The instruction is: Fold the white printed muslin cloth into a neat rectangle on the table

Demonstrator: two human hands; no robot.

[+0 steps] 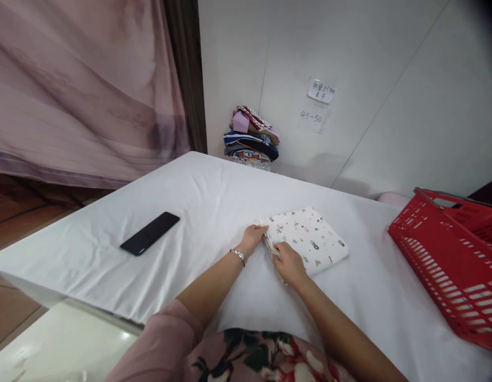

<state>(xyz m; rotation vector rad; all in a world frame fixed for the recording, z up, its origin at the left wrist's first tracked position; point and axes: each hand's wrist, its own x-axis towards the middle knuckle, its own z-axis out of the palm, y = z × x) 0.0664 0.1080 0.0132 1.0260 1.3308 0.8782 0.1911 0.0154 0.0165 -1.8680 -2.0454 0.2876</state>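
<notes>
A folded white cloth (309, 233) with small scattered prints lies flat on the white-covered table, its layered edge turned toward me. My left hand (254, 237), with a bracelet on its wrist, is closed on the cloth's near left corner. Beside it, my right hand (290, 263) grips the same near edge, fingers wrapped over the folded layers. Part of that edge is hidden under my fingers.
To the left, a black smartphone (150, 233) rests on the white sheet (206, 212). A red plastic basket (440, 254) stands on the right. Behind the table is a pile of folded fabrics (251, 140) against the wall, near paper notes (321, 91).
</notes>
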